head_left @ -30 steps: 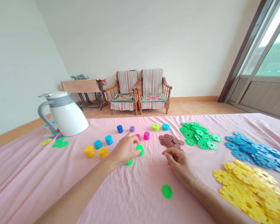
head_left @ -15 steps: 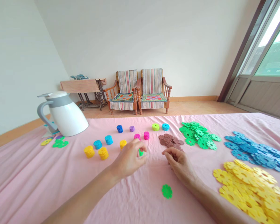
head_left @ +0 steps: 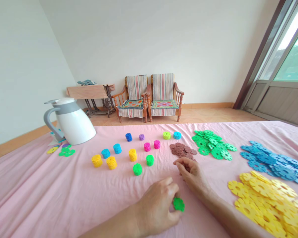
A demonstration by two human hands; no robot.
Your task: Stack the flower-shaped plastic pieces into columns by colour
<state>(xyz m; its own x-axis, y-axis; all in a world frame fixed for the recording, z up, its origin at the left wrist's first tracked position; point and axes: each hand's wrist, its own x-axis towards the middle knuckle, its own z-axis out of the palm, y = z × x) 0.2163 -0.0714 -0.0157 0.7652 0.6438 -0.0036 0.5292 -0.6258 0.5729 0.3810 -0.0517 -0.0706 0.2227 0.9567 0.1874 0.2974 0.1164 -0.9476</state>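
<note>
Fingers (head_left: 173, 189) of the left hand (head_left: 159, 203) stand parted about a green disc (head_left: 178, 204), thumb at its near edge, forefinger at its far edge; whether they grip it cannot be told. The disc is on the tabletop (head_left: 79, 191), immediately right of that palm. Being round, it shows no long axis. The left hand is the nearer; the right hand (head_left: 192, 175) rests apart, beyond and to the right, loosely curled just short of the brown pile, with nothing seen in it and full closure not determinable.

Count, largest to smallest:
- White jug (head_left: 75, 127): one.
- Piles of discs, four: yellow pile (head_left: 265, 205), blue pile (head_left: 273, 162), green pile (head_left: 210, 142), brown pile (head_left: 182, 150).
- Stacks, thirteen: three yellow stacks (head_left: 111, 163), three light blue stacks (head_left: 105, 153), two green stacks (head_left: 137, 169), two magenta stacks (head_left: 147, 146), one yellow-green stack (head_left: 166, 135), one dark blue stack (head_left: 128, 137), one purple stack (head_left: 141, 137).
- Loose discs: one at the left hand; others, overlapping, near the jug, number unclear.
</note>
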